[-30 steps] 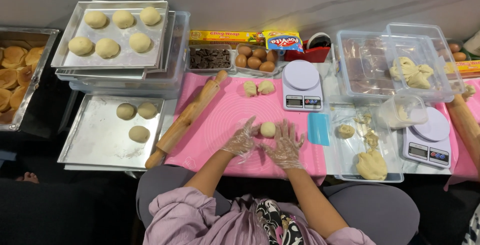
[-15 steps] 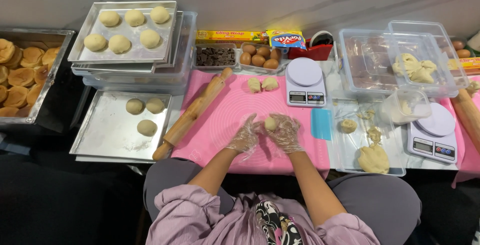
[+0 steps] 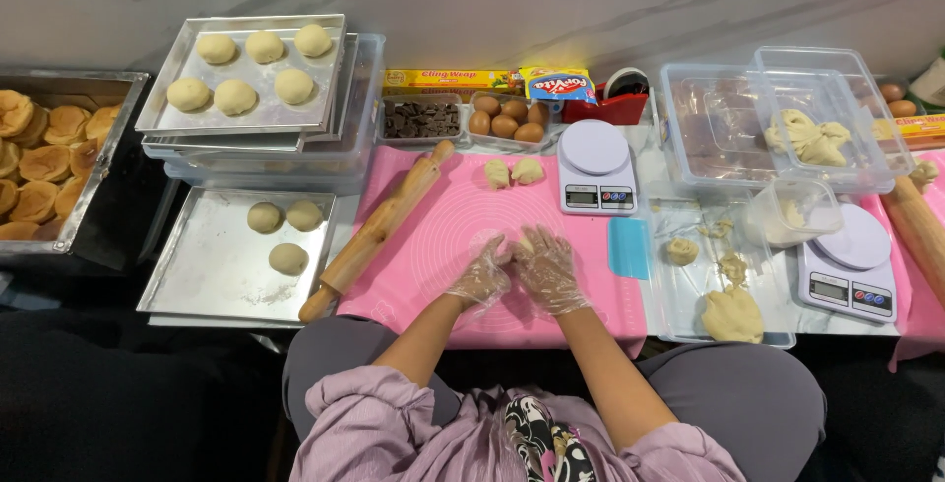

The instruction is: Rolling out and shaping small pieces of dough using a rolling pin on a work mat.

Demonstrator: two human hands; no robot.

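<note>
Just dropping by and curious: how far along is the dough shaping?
Done: six balls on the upper tray, three on the lower tray. In hand: left hand and right hand cup one piece. Left: two pieces on the pink mat, plus a dough lump.

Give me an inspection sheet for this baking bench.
Surface: pink mat, bare in places.
Job's things: dough piece cupped between both gloved hands; two dough pieces further back on the mat.
Clutter: rolling pin on the mat's left edge, kitchen scale, blue scraper, steel tray with three dough balls.
Hands: left hand and right hand closed around the dough.
Cables: nothing seen.
Surroundings: marbled wall behind.
</note>
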